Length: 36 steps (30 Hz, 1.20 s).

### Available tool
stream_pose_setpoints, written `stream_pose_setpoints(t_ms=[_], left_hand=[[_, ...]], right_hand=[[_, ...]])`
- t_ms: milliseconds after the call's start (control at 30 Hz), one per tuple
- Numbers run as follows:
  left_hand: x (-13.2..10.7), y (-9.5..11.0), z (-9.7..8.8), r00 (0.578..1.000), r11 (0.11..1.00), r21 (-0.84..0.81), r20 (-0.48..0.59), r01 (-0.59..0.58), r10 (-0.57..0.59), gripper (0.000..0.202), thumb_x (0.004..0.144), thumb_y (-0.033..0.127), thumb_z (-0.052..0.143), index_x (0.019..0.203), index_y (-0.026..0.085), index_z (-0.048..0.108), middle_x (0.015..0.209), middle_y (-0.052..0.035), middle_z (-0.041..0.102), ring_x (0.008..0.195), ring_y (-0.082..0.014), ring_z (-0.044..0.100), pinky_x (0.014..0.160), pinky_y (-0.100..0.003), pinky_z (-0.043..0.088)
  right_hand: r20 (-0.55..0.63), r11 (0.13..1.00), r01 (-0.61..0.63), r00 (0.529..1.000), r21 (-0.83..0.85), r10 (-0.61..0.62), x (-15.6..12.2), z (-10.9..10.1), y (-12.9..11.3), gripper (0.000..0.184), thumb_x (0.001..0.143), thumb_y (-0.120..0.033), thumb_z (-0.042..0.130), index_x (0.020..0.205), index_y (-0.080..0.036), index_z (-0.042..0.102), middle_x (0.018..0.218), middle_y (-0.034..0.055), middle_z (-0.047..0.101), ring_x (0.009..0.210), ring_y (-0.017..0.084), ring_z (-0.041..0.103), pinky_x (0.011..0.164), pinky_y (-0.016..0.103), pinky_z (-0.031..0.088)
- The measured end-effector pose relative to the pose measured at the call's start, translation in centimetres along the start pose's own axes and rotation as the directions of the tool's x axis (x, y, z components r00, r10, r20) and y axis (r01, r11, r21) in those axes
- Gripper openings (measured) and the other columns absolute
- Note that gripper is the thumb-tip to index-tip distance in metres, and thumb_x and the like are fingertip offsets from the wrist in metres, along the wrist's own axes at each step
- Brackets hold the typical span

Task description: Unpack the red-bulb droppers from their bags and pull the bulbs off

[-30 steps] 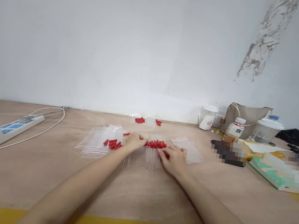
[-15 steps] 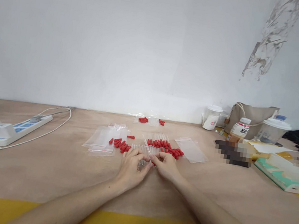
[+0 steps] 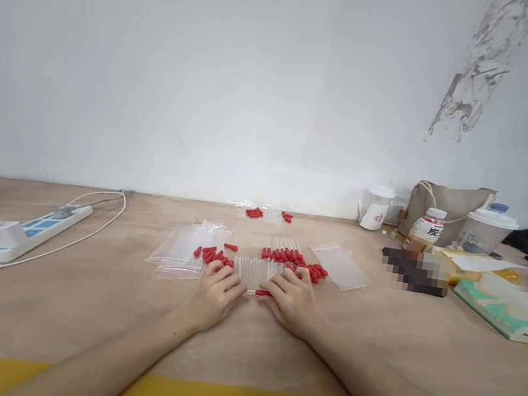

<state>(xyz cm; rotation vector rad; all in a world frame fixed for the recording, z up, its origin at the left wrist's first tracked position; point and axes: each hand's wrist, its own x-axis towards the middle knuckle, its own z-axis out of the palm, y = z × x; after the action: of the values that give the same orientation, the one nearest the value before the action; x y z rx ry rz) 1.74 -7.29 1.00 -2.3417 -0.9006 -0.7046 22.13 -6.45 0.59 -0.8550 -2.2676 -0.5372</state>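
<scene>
My left hand (image 3: 216, 293) is closed on the end of a thin clear dropper tube (image 3: 250, 292), held level close to the table. Between the fingertips of my right hand (image 3: 295, 300) is a red rubber bulb (image 3: 262, 293), end to end with that tube; how far the tube sits inside it I cannot make out. Just beyond my fingers lies a row of clear tubes (image 3: 253, 270). Several droppers with red bulbs (image 3: 284, 254) lie behind it. Loose red bulbs (image 3: 208, 254) are heaped beside my left hand, and more red bulbs (image 3: 316, 271) beside my right.
Clear plastic bags (image 3: 181, 245) lie at the left, another bag (image 3: 340, 267) at the right. Farther back is a bag with red bulbs (image 3: 254, 212). A power strip (image 3: 55, 220) stands left; a lidded cup (image 3: 375, 208), bottle (image 3: 425, 230) and green-and-white box (image 3: 500, 309) stand right.
My hands have moved apart and lowered. The tube was slanted upward between my fingers; a tube now lies level between both hands with the red bulb showing at its right end.
</scene>
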Motion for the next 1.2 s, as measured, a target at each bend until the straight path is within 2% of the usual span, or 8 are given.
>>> stream_pose_setpoints(t_ms=[367,467,567,667,767,933,1033,1200], left_hand=[[-0.4,0.0,-0.6,1.000,0.996,-0.088,-0.009,0.019,-0.020,0.021,0.084,0.019,0.042,0.075,0.019,0.061,0.062,-0.0014,0.054,0.068,-0.0145,0.046,0.076,-0.035,0.030],[-1.3,-1.2,-0.8,0.993,0.990,-0.092,-0.027,0.110,-0.113,0.020,0.084,0.021,0.043,0.075,0.017,0.061,0.066,-0.0028,0.057,0.070,-0.0152,0.047,0.073,-0.033,0.034],[-1.8,-2.1,-0.7,0.964,0.949,-0.173,0.007,0.263,-0.265,0.021,0.086,0.023,0.040,0.085,0.017,0.061,0.075,-0.0039,0.057,0.070,-0.0145,0.050,0.066,-0.027,0.038],[-1.2,-2.0,-0.1,0.930,0.901,-0.227,0.102,0.369,-0.354,0.026,0.088,0.020,0.033,0.097,0.016,0.057,0.080,-0.0050,0.052,0.071,-0.0139,0.050,0.064,-0.025,0.042],[0.2,-1.5,0.4,0.925,0.903,-0.212,0.149,0.375,-0.349,0.030,0.084,0.011,0.031,0.105,0.015,0.052,0.085,-0.0067,0.048,0.078,-0.0157,0.049,0.070,-0.028,0.043],[2.5,-1.4,1.0,0.910,0.903,-0.168,0.208,0.395,-0.360,0.034,0.079,0.006,0.033,0.105,0.017,0.051,0.090,-0.0067,0.048,0.081,-0.0158,0.051,0.070,-0.027,0.043],[3.4,-1.3,1.7,0.889,0.904,-0.081,0.239,0.420,-0.391,0.032,0.079,0.005,0.034,0.102,0.016,0.053,0.094,-0.0069,0.050,0.081,-0.0164,0.053,0.069,-0.027,0.043],[3.5,-0.5,2.7,0.891,0.929,-0.007,0.284,0.370,-0.353,0.023,0.080,0.008,0.037,0.083,0.016,0.058,0.087,-0.0067,0.055,0.077,-0.0170,0.055,0.065,-0.027,0.042]], right_hand=[[0.052,0.996,0.088,0.995,0.031,-0.089,-0.6,-0.7,1.0,0.022,0.085,-0.025,0.044,0.069,-0.020,0.059,0.065,0.0007,0.055,0.072,0.013,0.043,0.073,0.034,0.020],[-0.026,0.997,-0.040,0.999,0.062,0.042,-0.8,-0.9,2.8,0.022,0.084,-0.022,0.044,0.068,-0.019,0.059,0.065,0.0013,0.056,0.072,0.013,0.046,0.073,0.033,0.024],[-0.162,0.941,-0.230,0.948,0.248,0.274,-0.8,-0.9,4.7,0.017,0.083,-0.027,0.046,0.078,-0.020,0.062,0.073,0.0024,0.058,0.072,0.014,0.049,0.070,0.031,0.032],[-0.184,0.873,-0.246,0.919,0.420,0.348,-0.7,-0.6,5.9,0.020,0.084,-0.027,0.043,0.093,-0.022,0.060,0.083,0.0044,0.056,0.076,0.014,0.053,0.068,0.028,0.041],[-0.176,0.851,-0.331,0.886,0.408,0.429,-1.0,-0.2,7.3,0.025,0.083,-0.025,0.039,0.095,-0.020,0.061,0.085,0.0062,0.055,0.077,0.015,0.053,0.068,0.029,0.043],[-0.114,0.696,-0.625,0.709,0.354,0.695,-1.8,-0.2,10.6,0.028,0.074,-0.032,0.048,0.092,-0.015,0.061,0.073,0.0045,0.058,0.058,0.013,0.052,0.057,0.027,0.043],[-0.053,0.583,-0.718,0.612,0.379,0.789,-2.4,-0.2,12.1,0.029,0.067,-0.040,0.056,0.084,-0.017,0.060,0.069,0.0024,0.062,0.054,0.012,0.051,0.053,0.025,0.041],[0.048,0.577,-0.730,0.634,0.366,0.772,-3.0,0.2,12.7,0.029,0.069,-0.047,0.053,0.073,-0.019,0.063,0.070,0.0024,0.065,0.057,0.013,0.053,0.054,0.025,0.038]])
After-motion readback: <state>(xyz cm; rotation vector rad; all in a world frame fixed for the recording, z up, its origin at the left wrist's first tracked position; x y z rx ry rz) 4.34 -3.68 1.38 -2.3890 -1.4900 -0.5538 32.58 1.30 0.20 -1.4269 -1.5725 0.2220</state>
